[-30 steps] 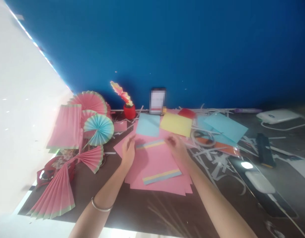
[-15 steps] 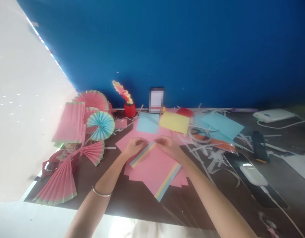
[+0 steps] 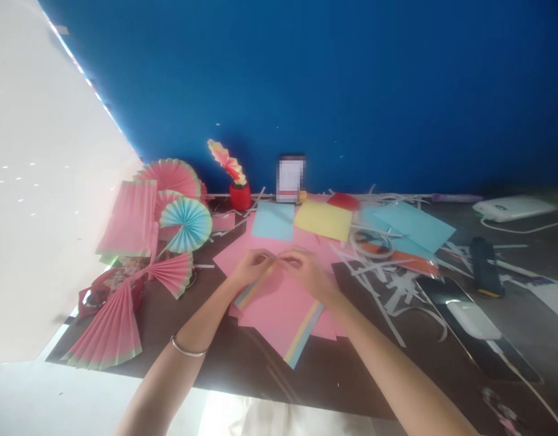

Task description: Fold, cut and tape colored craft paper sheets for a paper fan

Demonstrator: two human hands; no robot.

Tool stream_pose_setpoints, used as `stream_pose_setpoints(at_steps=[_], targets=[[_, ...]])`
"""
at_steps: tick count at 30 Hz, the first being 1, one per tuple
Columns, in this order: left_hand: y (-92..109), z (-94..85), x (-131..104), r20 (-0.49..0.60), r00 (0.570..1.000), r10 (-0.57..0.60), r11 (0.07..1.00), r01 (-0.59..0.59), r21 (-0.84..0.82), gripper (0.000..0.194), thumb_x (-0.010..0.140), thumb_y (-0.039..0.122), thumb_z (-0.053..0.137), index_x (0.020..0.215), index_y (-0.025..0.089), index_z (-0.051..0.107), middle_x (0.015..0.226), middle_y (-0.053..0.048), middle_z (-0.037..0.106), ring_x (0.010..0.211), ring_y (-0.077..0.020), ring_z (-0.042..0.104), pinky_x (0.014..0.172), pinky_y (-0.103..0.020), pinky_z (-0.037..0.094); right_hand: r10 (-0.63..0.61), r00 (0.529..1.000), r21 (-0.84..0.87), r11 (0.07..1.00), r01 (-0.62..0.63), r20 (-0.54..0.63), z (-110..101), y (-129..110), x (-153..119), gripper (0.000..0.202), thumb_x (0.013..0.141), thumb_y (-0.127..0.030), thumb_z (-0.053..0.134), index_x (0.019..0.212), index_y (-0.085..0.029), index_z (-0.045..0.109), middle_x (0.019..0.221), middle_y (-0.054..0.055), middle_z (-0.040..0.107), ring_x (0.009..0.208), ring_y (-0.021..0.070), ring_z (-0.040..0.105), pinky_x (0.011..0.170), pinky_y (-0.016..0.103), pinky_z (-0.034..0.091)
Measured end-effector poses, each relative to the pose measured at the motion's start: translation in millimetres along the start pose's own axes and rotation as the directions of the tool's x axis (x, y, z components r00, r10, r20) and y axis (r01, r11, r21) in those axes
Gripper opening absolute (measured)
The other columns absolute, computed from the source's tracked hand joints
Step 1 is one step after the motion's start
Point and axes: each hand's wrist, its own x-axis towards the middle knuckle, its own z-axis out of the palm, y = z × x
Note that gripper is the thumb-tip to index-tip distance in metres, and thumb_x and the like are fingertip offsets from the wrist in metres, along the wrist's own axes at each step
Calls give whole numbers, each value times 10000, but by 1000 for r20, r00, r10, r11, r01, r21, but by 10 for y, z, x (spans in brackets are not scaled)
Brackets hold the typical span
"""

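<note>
A pink sheet of paper (image 3: 279, 312) with yellow and grey-blue striped borders lies at an angle on a stack of pink sheets (image 3: 229, 254). My left hand (image 3: 254, 266) is closed in a pinch at the far end of the left striped border. Right beside it, my right hand (image 3: 305, 271) pinches the same far corner of the sheet, its fingertips almost touching the left ones. The fingers partly hide the corner. Beyond the hands lie a light blue sheet (image 3: 273, 221) and a yellow sheet (image 3: 324, 220).
Pleated pink paper fans (image 3: 111, 330) and a blue paper fan (image 3: 186, 224) stand at the left. A red pot (image 3: 239, 197) is near the blue wall. White paper strips (image 3: 399, 287), blue sheets (image 3: 415, 225) and a phone (image 3: 517, 357) under a white charging case (image 3: 474, 320) occupy the right.
My hands have drawn closer together at the sheet's far corner, covering more of the left striped border. The whole view has shifted slightly.
</note>
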Motion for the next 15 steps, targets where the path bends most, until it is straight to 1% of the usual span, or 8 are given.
stream_pose_setpoints(at_steps=[3,7,10,12,15], targets=[[2,9,0,-13,1000,13,1000,-13,-5,305,772,424,564,714,139,653,691,-37,637,636,-129,555,588,-237,415,-37,999,-46,998,35,-30,26,-16,-19,105,810,-222,552,795,-208,655,864,52,670,818,189,625,682,326,541],[-14,15,0,-13,999,30,998,-30,47,336,779,446,548,689,135,636,630,-13,595,541,-93,485,504,-213,353,-125,992,-108,987,122,-19,65,1,-47,150,840,-191,510,824,-206,658,882,46,673,832,175,626,725,322,539],[-45,13,3,-5,1000,19,997,-19,75,354,791,457,523,665,136,600,524,29,477,443,-60,356,426,-203,240,-191,981,-175,967,186,-13,81,24,-67,169,861,-192,489,866,-197,658,914,51,667,858,168,625,765,316,535],[-67,11,7,0,1000,0,998,0,63,362,798,465,510,650,140,569,496,46,407,431,-55,305,418,-206,194,-239,971,-241,942,234,6,84,40,-75,191,877,-188,466,897,-194,657,935,55,666,868,166,625,780,319,532],[-77,12,11,9,1000,-2,1000,2,8,361,804,469,501,654,144,547,533,40,423,466,-61,336,438,-205,224,-333,942,-363,874,323,37,83,68,-81,226,896,-188,432,939,-188,654,948,67,672,877,181,623,797,350,527]])
